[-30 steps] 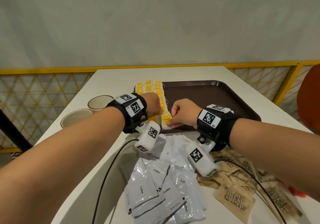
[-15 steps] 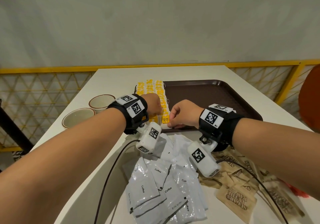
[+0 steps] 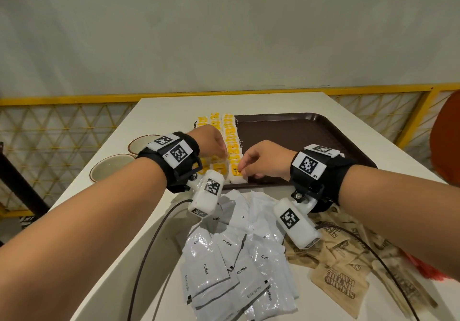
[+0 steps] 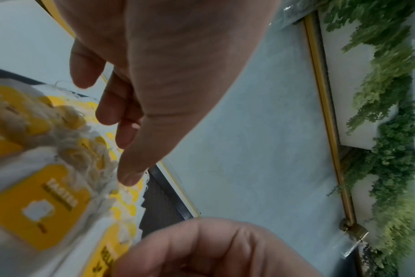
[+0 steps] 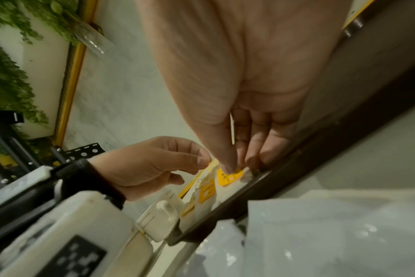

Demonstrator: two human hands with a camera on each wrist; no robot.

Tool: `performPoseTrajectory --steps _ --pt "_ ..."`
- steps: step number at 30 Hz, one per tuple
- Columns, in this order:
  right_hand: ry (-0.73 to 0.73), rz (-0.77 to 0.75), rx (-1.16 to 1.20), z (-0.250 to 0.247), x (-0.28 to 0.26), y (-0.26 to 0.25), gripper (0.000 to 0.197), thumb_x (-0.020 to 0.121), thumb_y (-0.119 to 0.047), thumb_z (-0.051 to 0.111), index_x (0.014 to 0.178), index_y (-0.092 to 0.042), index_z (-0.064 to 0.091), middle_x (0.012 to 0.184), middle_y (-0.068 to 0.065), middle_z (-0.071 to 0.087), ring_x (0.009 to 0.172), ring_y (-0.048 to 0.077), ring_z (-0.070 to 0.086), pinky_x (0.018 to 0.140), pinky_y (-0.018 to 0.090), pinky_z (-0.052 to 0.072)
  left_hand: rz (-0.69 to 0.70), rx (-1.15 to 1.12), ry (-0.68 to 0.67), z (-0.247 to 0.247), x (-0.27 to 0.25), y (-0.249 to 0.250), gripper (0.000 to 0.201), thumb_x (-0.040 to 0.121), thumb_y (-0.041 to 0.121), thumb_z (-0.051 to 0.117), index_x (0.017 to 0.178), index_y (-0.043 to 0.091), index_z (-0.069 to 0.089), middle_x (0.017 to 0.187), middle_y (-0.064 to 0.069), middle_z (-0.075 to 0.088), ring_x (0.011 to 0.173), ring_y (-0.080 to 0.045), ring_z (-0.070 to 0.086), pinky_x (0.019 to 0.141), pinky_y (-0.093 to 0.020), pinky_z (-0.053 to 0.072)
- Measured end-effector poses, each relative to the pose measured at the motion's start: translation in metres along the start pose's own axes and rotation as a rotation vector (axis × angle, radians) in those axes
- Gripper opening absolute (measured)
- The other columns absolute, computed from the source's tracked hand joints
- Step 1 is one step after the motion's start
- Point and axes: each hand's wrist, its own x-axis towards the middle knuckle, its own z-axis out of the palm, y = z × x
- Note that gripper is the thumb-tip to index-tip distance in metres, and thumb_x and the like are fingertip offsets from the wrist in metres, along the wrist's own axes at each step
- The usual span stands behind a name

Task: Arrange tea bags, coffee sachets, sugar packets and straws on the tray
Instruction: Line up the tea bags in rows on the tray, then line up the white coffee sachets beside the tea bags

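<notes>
A dark brown tray (image 3: 311, 131) lies on the white table. Rows of tea bags (image 3: 230, 134) with yellow tags fill its left side. My right hand (image 3: 241, 171) pinches the nearest tea bag (image 3: 236, 176) at the tray's front edge; in the right wrist view its thumb (image 5: 226, 165) presses on the yellow tag (image 5: 230, 178). My left hand (image 3: 222, 155) hovers just left of it over the tea bags (image 4: 36, 202), fingers loosely curled, thumb tip (image 4: 130, 176) touching a string. White coffee sachets (image 3: 224, 258), brown sugar packets (image 3: 336, 281) and red straws (image 3: 423, 268) lie on the table below my wrists.
Two empty ceramic cups (image 3: 112, 171) (image 3: 143, 144) stand on the table left of the tray. The right part of the tray is bare. A yellow railing (image 3: 74, 98) runs behind the table. Wrist-camera cables (image 3: 149, 253) trail over the packets.
Almost nothing has changed. Both hands stay at the front tea bags; the right fingertips have shifted slightly on the nearest bag.
</notes>
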Motion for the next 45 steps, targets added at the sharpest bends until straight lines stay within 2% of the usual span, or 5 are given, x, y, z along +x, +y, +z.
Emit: performPoseTrajectory --steps 10,17,24,39,45 --pt "0.186 0.135 0.308 0.003 0.012 0.001 0.031 0.090 0.003 0.054 0.121 0.005 0.059 0.122 0.025 0.059 0.114 0.032 0.059 0.098 0.040 0.050 -0.184 -0.578 0.153 0.010 -0.032 -0.019 0.048 0.101 0.036 0.039 0.137 0.005 0.045 0.142 -0.014 0.046 0.129 -0.029 0.045 0.094 -0.031 0.037" --pt "0.127 0.161 0.158 0.016 0.021 -0.013 0.023 0.090 -0.007 0.049 0.074 -0.023 0.049 0.101 0.020 0.057 0.091 0.035 0.055 0.094 0.046 0.048 -0.286 -0.736 0.102 0.020 -0.039 -0.012 0.061 0.101 0.052 0.022 0.149 0.016 0.028 0.154 -0.008 0.030 0.141 -0.025 0.030 0.114 -0.037 0.021" --pt "0.150 0.231 0.252 0.020 0.037 -0.001 0.036 0.084 -0.005 0.051 0.116 0.011 0.056 0.132 0.025 0.053 0.110 0.034 0.060 0.103 0.052 0.039 -0.235 -0.769 0.137 0.024 -0.033 -0.023 0.058 0.100 0.049 0.031 0.136 0.007 0.047 0.138 -0.016 0.050 0.127 -0.033 0.047 0.108 -0.045 0.038" --pt "-0.124 -0.173 -0.393 -0.015 -0.079 -0.043 0.028 0.085 -0.026 0.070 0.112 -0.029 0.063 0.102 -0.012 0.068 0.091 0.001 0.063 0.084 0.017 0.050 0.095 -0.234 -0.299 -0.016 -0.105 -0.029 0.038 0.089 0.034 0.063 0.127 0.026 0.060 0.132 0.010 0.056 0.123 -0.006 0.049 0.112 -0.032 0.033" --pt "-0.415 -0.193 -0.791 0.007 -0.115 -0.026 0.098 0.070 -0.053 0.077 0.148 -0.036 0.021 0.147 -0.015 0.031 0.132 0.007 0.035 0.110 0.024 0.031 0.322 0.227 -0.456 0.010 -0.158 -0.004 0.072 0.073 0.054 0.073 0.136 0.037 0.042 0.131 0.011 0.041 0.122 -0.010 0.040 0.105 -0.031 0.038"
